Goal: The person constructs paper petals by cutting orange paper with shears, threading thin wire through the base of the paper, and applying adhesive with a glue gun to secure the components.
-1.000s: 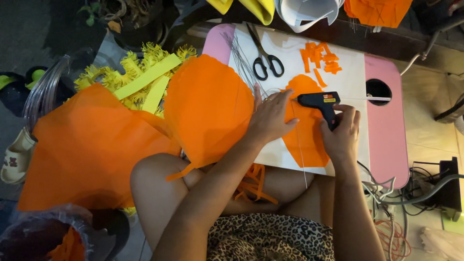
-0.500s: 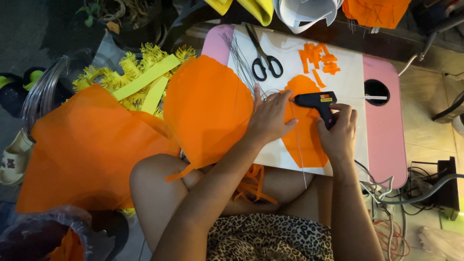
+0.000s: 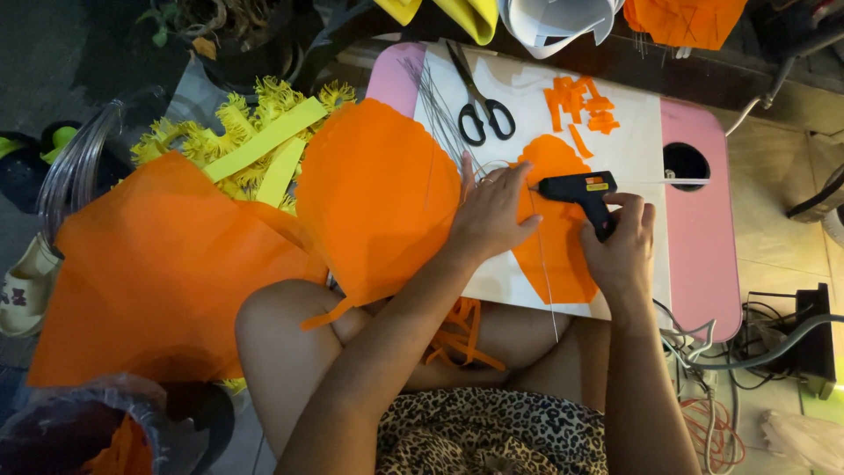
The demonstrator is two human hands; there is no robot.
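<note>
I saw the right hand (image 3: pixel 622 251) gripping the black glue gun (image 3: pixel 580 191) over the orange petal (image 3: pixel 552 224) on the pink table (image 3: pixel 703 255). The left hand (image 3: pixel 492 211) lay spread on it. (Orange scraps (image 3: pixel 119 449) filled a clear bag (image 3: pixel 70 418), lower left of that table.)

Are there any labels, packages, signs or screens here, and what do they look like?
Label: a small yellow and red sticker on the side of the black glue gun, which the right hand holds over the orange petal-shaped piece.
Print: a small dark figure on the pale slipper at the far left edge.
No packages, signs or screens show.
</note>
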